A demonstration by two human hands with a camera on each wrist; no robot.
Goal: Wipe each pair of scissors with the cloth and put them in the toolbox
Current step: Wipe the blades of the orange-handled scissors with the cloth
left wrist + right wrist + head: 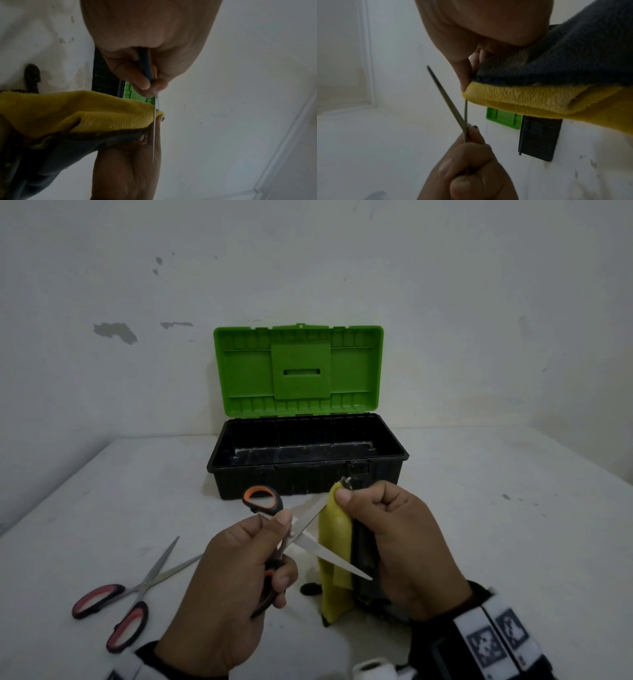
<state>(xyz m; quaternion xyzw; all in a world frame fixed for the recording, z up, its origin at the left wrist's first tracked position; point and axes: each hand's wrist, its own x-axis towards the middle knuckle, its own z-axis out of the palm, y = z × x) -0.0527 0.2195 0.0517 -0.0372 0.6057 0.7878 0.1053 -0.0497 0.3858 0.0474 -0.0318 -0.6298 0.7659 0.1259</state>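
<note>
Two blades stand spread on the orange scissors (274, 529) gripped in the left hand (229, 583) above the bench (513, 508), so the right hand (397, 542), pinching the cloth (334, 559), should wipe toward the tip.

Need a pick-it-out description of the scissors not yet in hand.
Start at the open toolbox with its green lid, at the back of the white table. Come forward and left to the table's near-left area: the red-handled scissors lie there open, untouched. The other pair, orange-handled, is in the left hand.
</note>
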